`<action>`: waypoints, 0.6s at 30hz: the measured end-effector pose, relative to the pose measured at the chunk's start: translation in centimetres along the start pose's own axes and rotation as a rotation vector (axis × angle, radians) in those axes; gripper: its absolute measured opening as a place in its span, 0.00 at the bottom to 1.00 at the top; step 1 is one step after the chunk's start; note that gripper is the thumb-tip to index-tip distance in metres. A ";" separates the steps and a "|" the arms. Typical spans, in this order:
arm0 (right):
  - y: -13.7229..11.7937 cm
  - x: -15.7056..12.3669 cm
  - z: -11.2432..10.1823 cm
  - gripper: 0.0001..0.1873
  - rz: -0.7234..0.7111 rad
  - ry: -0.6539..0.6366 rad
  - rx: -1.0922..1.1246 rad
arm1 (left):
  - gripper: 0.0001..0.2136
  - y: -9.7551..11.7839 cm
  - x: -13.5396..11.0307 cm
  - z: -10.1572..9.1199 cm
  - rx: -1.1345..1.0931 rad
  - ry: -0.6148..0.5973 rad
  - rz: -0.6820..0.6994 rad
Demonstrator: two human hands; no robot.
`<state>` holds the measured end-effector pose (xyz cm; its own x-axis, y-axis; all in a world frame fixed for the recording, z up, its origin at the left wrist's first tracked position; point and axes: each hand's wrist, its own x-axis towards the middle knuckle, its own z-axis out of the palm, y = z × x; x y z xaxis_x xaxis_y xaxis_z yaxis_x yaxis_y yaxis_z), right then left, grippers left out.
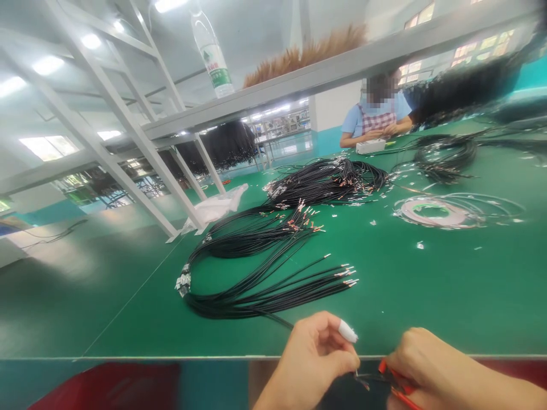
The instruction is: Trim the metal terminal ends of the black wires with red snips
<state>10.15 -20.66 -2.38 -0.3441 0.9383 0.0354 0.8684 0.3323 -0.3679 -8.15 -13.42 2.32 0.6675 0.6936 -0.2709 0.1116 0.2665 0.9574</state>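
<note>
At the table's near edge my left hand (314, 353) pinches the end of a thin black wire (280, 320); its forefinger wears a white fingertip cover. My right hand (431, 364) is closed around a red-handled tool (395, 380) whose tip meets the wire end between the two hands. That wire runs back to a looped bundle of black wires (256, 273) with metal terminals lying on the green table (448, 290) just ahead of my hands.
More black wire bundles (325, 182) lie further back, and a coil of pale wire (431, 212) at right. A white plastic bag (216, 208) rests by the grey rack frame (141, 142). A person in blue (376, 117) works at the far side.
</note>
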 end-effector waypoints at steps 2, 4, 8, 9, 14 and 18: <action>-0.3 0.2 -0.3 0.19 0.018 -0.036 -0.004 | 0.10 0.0 0.0 0.1 -0.008 0.003 0.008; -0.6 0.3 -0.7 0.20 0.033 -0.061 0.009 | 0.09 0.0 -0.1 0.1 -0.003 -0.002 0.018; -0.6 0.4 -0.7 0.20 0.069 -0.087 0.039 | 0.08 -0.6 -0.2 0.1 0.066 -0.006 0.070; -0.5 0.4 -0.5 0.19 0.073 -0.080 0.033 | 0.07 -0.7 -0.2 0.1 0.083 0.000 0.082; 0.1 0.5 1.1 0.12 -0.054 -0.056 -0.019 | 0.05 -0.6 0.7 -0.3 0.067 0.123 0.140; 1.9 0.0 2.0 0.13 0.019 0.040 0.087 | 0.09 0.0 2.0 -0.6 0.193 0.266 0.270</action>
<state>11.11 -20.20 -4.98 -0.3114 0.9481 0.0639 0.8400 0.3061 -0.4480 -7.28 -11.59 1.75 0.4815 0.8764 -0.0004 0.1116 -0.0609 0.9919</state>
